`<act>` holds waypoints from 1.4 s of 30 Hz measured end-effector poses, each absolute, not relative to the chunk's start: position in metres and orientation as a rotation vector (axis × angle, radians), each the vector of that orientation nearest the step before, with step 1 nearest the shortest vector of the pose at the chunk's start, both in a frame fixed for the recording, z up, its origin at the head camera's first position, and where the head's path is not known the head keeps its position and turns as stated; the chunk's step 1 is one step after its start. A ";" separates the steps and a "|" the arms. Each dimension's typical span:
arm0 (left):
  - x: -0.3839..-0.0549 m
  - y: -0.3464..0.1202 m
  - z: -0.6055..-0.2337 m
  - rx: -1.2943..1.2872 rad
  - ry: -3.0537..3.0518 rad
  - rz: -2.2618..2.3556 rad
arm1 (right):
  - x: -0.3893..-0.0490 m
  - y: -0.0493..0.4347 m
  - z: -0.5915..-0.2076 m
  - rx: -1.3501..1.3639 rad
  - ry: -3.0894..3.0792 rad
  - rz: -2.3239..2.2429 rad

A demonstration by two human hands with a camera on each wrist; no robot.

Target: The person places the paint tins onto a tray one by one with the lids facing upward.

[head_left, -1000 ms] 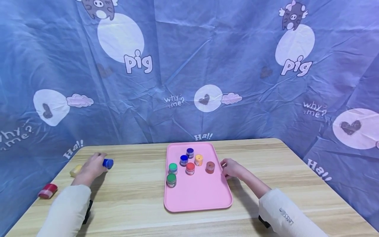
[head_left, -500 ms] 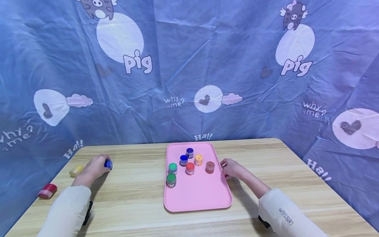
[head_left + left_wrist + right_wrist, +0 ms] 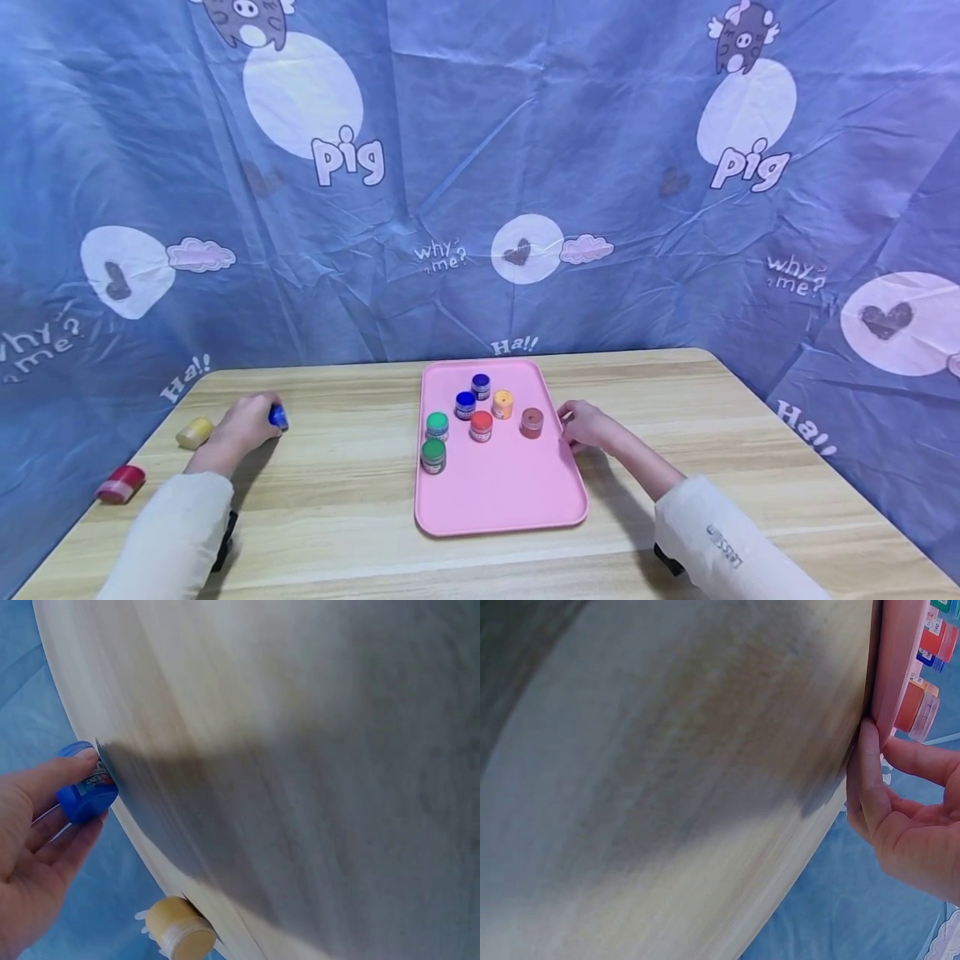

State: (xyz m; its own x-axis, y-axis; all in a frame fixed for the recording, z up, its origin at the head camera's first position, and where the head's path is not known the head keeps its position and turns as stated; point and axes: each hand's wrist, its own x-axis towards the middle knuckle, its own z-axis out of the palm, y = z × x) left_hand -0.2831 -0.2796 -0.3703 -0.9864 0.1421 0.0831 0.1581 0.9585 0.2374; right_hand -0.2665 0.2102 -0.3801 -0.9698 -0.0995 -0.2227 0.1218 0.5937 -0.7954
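At the left of the table, my left hand holds a small blue paint jar. In the left wrist view the thumb lies on the side of that blue jar, with fingers on its other side; it is tilted and close to the tabletop. My right hand pinches the right rim of a pink tray between thumb and fingers, as the right wrist view shows. On the tray stand a brown jar, a red jar, a yellow-orange jar, and several blue and green ones.
A yellow jar lies on its side just left of my left hand. Farther left, near the table's edge, lies a red jar. A blue printed cloth hangs behind the wooden table.
Within my left hand the blue jar has turned from lying with its lid to the right to a tilted position. The right hand and the tray stay where they were.
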 end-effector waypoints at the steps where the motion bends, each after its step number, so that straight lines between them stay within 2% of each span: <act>1: -0.282 -0.279 -0.369 -0.245 -3.040 -0.377 | -0.267 0.210 -0.380 0.015 2.581 -1.315; 42: -0.256 -0.187 -0.351 -0.548 -2.749 -0.492 | -0.266 0.210 -0.380 -0.004 2.590 -1.305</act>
